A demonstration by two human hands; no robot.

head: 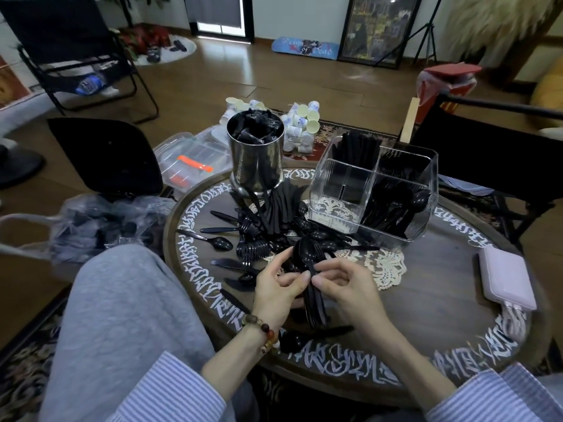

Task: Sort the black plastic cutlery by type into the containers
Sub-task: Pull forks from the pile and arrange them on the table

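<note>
A bunch of black plastic spoons (307, 257) stands bowls-up between my hands over the round table (426, 300). My left hand (274, 287) grips the handles from the left. My right hand (341, 284) pinches the bunch from the right. Behind them lies a pile of black cutlery (268, 226): spoons, forks, knives and flat sticks. A clear divided container (374, 190) at the back right holds spoons in its front right part, forks behind them and flat sticks at the back left; its front left part holds nothing. A steel canister (256, 156) holds black wrapped pieces.
A pink power bank (505, 278) lies at the table's right edge. A lace doily (387, 266) lies under the pile. A plastic bag (100, 223) and my grey-clad knee (128, 300) are at left. Paper cups (301, 123) and a clear lidded box (192, 159) sit behind the canister.
</note>
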